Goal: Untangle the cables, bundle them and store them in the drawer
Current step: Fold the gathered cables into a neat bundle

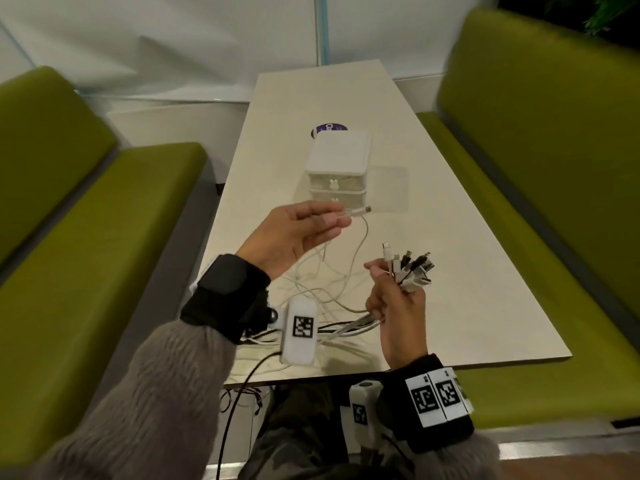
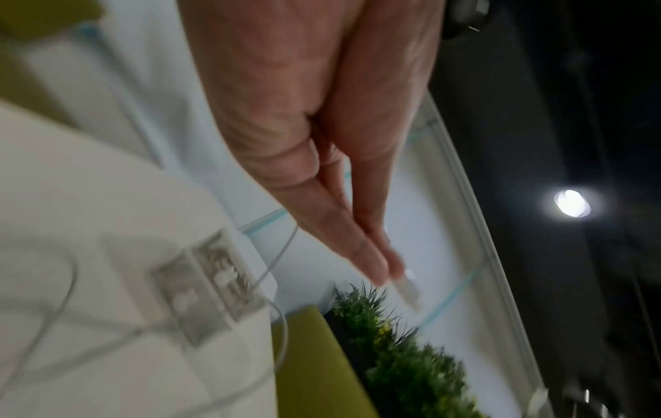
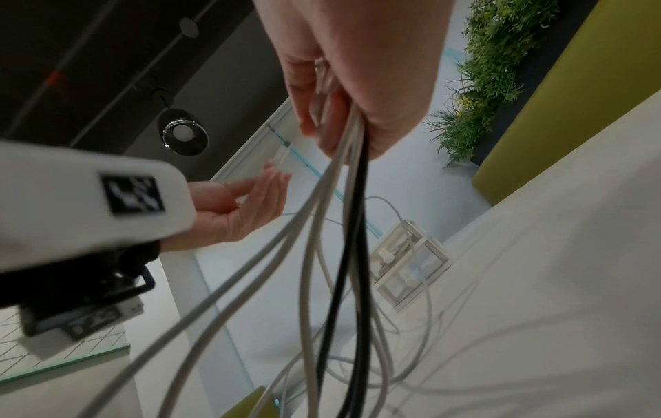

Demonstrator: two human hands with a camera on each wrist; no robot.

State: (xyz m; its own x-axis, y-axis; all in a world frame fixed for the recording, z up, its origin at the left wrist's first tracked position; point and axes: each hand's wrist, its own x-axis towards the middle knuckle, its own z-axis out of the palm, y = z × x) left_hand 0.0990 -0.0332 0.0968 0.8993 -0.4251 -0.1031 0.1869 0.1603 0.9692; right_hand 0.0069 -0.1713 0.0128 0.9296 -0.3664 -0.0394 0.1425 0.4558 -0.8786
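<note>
Left hand [image 1: 294, 233] pinching, right hand [image 1: 394, 299] fisted.

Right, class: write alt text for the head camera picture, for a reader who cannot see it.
Above a pale table, the person's left hand pinches one white cable near its plug, while the right hand grips a bunch of cable ends, white and black. Loose cable lies tangled below, and a small white drawer unit, both drawers closed, stands beyond, between green benches.
</note>
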